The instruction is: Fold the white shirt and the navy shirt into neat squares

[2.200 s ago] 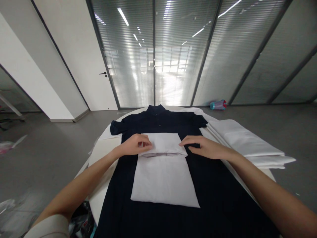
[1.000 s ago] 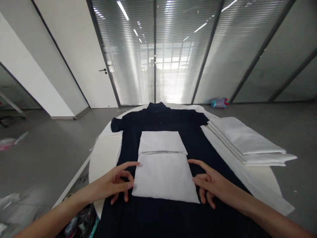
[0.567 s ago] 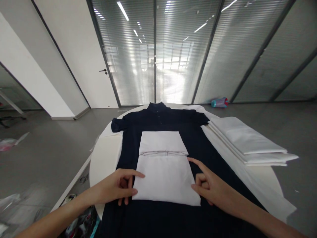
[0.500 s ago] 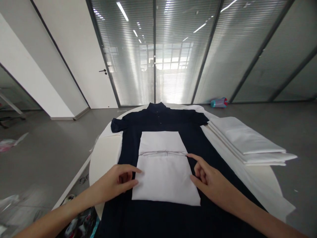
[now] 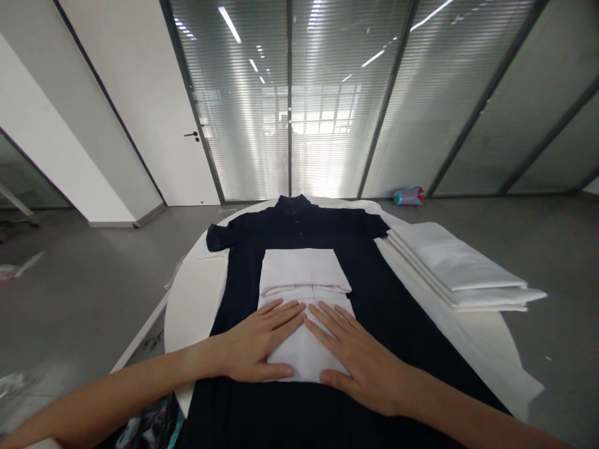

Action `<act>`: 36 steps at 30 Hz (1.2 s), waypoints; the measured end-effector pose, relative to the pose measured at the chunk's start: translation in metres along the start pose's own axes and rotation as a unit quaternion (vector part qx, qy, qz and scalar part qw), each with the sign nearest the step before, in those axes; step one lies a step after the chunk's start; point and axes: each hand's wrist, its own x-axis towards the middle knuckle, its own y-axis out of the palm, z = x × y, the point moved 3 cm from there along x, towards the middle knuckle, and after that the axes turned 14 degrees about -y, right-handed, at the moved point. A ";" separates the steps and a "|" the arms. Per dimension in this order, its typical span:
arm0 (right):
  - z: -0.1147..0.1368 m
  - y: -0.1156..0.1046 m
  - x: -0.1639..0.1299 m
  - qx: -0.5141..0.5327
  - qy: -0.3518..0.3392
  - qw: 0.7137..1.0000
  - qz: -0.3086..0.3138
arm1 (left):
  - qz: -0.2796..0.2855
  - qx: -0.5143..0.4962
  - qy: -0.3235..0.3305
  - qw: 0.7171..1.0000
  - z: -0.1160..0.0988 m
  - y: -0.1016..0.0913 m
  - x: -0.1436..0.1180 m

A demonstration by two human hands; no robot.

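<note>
White folded cloth rectangle [image 5: 304,293] is lying centred on the chest of a dark navy short-sleeved collared shirt [image 5: 374,299], which is spread flat, collar pointing away, over a round white table [image 5: 187,299]. Both hands are pressing palm-down on the near half of the cloth: left hand [image 5: 262,343] and right hand [image 5: 360,362] are sitting side by side, fingers extended and slightly fanned, gripping nothing, index fingertips almost meeting at the cloth's midline. Flat palms with spread fingers are loading a wide area, so I'd judge the pose is flattening the layers, not lifting them. Just beyond the fingertips a cross fold is running left to right, and the far half of the cloth is lying over it as a smaller flap with a soft ridge and a few creases under its edge. Cloth is looking thin, matte and limp, draping to whatever is under it; the navy fabric is also matte, faint vertical ribbing, buttons barely showing below the collar. Out past the right hand's little finger, well apart, a stack of folded white sheets [image 5: 463,268] is overhanging the table rim, edges crisp and layered. Far beyond the fingertips, a teal and pink bottle-like object [image 5: 409,197] is lying on the grey floor by the glass partition with blinds [image 5: 327,100].
</note>
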 end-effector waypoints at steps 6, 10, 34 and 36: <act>-0.028 -0.055 0.023 -0.183 0.029 0.980 -0.069 | -0.162 0.046 -0.059 0.984 0.006 -0.034 0.029; -0.043 -0.057 0.045 -0.311 0.052 0.947 -0.062 | -0.194 0.082 -0.130 0.969 0.015 -0.023 0.059; -0.081 -0.035 0.066 -0.149 0.106 0.971 -0.156 | -0.153 0.097 -0.179 0.967 0.045 -0.016 0.079; -0.093 -0.023 0.068 -0.129 0.108 0.978 -0.123 | -0.129 0.101 -0.190 0.968 0.058 -0.010 0.080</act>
